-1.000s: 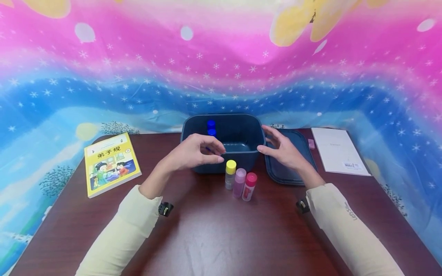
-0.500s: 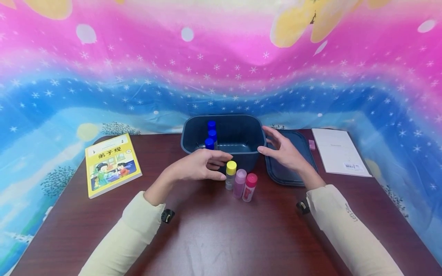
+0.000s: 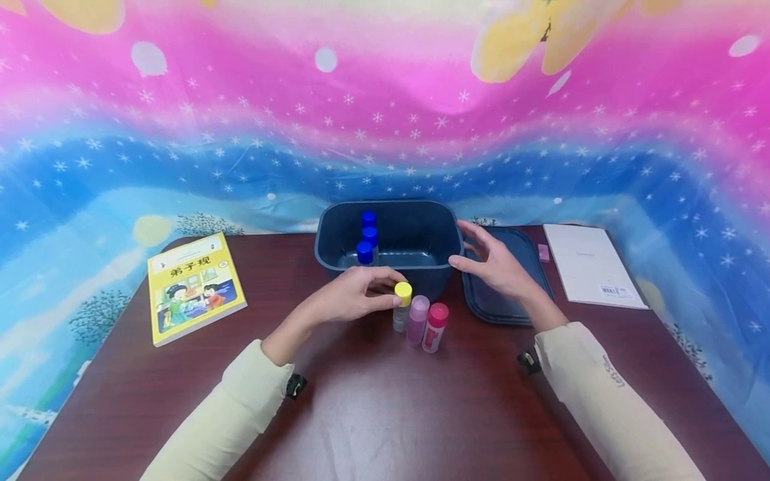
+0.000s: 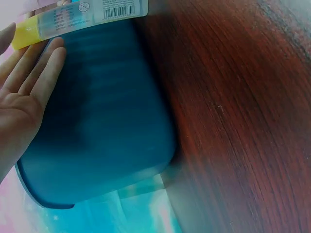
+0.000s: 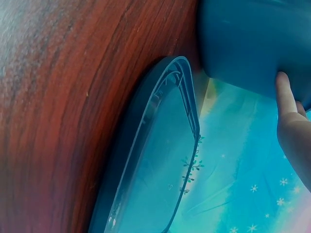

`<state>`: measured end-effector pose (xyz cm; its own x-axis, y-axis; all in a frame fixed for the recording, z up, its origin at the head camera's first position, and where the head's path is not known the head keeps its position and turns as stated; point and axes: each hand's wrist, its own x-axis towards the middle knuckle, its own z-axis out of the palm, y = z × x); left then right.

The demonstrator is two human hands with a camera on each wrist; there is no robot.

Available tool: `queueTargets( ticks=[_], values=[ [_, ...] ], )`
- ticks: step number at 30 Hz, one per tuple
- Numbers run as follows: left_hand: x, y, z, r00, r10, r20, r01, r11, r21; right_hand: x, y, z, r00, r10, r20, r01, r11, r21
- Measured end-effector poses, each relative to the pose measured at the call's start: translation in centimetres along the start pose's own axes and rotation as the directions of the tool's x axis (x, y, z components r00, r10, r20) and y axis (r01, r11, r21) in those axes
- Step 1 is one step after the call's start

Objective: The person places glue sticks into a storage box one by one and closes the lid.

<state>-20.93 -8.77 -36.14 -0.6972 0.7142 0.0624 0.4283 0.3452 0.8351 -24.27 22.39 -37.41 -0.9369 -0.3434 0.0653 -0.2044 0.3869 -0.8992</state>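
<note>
Just in front of the dark blue bin point(image 3: 415, 270), your left hand point(image 3: 355, 297) pinches the yellow-capped bottle point(image 3: 401, 307). Your right hand point(image 3: 493, 267) rests open-fingered against the bin's right wall, beside its lid point(image 3: 511, 304).

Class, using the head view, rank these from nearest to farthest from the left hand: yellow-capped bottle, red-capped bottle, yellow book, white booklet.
1. yellow-capped bottle, at the left hand's fingertips.
2. red-capped bottle, just right.
3. yellow book, far left.
4. white booklet, far right.
</note>
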Motion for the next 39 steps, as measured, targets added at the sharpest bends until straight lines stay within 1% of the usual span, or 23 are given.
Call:
queueTargets(
  ticks=[6, 10, 14, 17, 23, 27, 32, 39],
  values=[
    [-0.3, 0.1, 0.1, 0.999, 0.006, -0.036, -0.005, 0.999, 0.041, -0.1, 0.0, -0.1, 1.000, -0.003, 0.006, 0.003, 1.000, 0.003],
    [-0.6, 0.3, -0.2, 0.998, 0.009, -0.056, -0.005, 0.998, 0.067, -0.1, 0.0, -0.1, 1.000, -0.008, 0.011, 0.008, 1.000, 0.013],
    [-0.8, 0.6, -0.6, 0.997, 0.025, -0.075, -0.018, 0.996, 0.088, -0.1, -0.1, -0.2, 1.000, -0.006, 0.013, 0.006, 1.000, 0.016],
    [-1.0, 0.9, -1.0, 0.996, 0.034, -0.086, -0.027, 0.996, 0.086, -0.1, -0.1, -0.2, 1.000, -0.005, 0.013, 0.005, 1.000, 0.018],
    [-1.4, 1.2, -1.7, 0.997, 0.029, -0.076, -0.026, 0.999, 0.040, -0.1, -0.1, -0.2, 1.000, 0.000, 0.016, 0.000, 1.000, 0.020],
    [-1.6, 1.2, -2.3, 0.996, 0.027, -0.089, -0.028, 1.000, -0.006, 0.0, -0.3, -0.3, 1.000, 0.002, 0.011, -0.002, 1.000, 0.010],
    [-1.9, 1.1, -3.0, 0.989, 0.038, -0.146, -0.052, 0.995, -0.090, 0.0, -0.3, -0.3, 1.000, 0.003, 0.014, -0.003, 1.000, 0.005],
    [-2.3, 1.0, -3.4, 0.971, 0.034, -0.237, -0.084, 0.975, -0.206, -0.1, -0.2, -0.2, 1.000, 0.006, 0.016, -0.006, 1.000, 0.004]
  ],
)
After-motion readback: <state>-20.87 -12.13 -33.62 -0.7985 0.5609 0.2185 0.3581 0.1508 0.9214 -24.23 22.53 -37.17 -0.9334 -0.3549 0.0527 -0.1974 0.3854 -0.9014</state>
